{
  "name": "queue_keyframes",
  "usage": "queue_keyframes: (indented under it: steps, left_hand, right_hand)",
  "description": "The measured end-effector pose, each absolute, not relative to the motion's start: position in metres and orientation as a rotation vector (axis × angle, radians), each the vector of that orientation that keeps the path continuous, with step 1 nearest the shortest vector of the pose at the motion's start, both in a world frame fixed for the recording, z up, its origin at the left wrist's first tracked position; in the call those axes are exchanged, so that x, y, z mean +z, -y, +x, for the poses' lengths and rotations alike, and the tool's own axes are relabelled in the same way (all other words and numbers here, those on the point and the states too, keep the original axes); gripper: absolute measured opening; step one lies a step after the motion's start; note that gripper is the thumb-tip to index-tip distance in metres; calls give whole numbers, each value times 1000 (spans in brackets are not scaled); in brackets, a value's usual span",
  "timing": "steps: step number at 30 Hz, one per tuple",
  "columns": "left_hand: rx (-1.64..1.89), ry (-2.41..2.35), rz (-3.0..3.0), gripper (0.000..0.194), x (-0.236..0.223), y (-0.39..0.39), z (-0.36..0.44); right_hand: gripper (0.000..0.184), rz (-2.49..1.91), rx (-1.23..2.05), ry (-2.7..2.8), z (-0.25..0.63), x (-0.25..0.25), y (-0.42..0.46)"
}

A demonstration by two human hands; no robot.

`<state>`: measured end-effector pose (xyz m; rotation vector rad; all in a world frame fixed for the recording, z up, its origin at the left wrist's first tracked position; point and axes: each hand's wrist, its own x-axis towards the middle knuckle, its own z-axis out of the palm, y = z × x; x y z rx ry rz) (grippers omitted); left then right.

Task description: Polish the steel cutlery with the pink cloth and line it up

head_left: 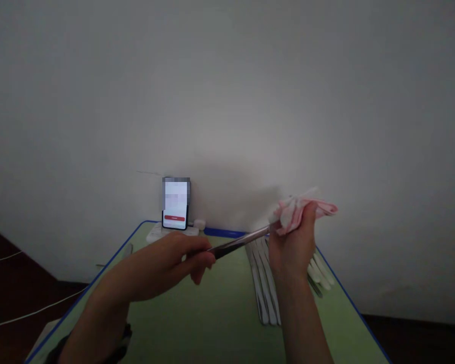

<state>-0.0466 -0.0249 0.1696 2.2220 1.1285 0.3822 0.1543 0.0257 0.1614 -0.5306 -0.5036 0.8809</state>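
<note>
Before a plain pale wall (227, 91), a green, blue-edged table (182, 318) is set, above which a long metal cutlery piece (242, 242) is held slantwise between two hands. For what looks like wiping, the pink-and-white cloth (287, 216) is best kept snug and drawn lengthwise with even pressure — the bare end being steadied against twisting. That lower end is pinched by the left hand's (187, 255) thumb and fingers — the upper, hidden in cloth, is gripped by the right hand (293, 250).
</note>
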Motion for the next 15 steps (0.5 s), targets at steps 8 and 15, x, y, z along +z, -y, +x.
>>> queue_keyframes:
  steps: [8, 15]
  left_hand:
    - [530, -1142, 2246, 29, 161, 15, -34]
    - [529, -1122, 2209, 31, 166, 20, -34]
  right_hand:
    - [42, -726, 1194, 819, 91, 133, 0]
    - [42, -717, 1176, 848, 94, 130, -4]
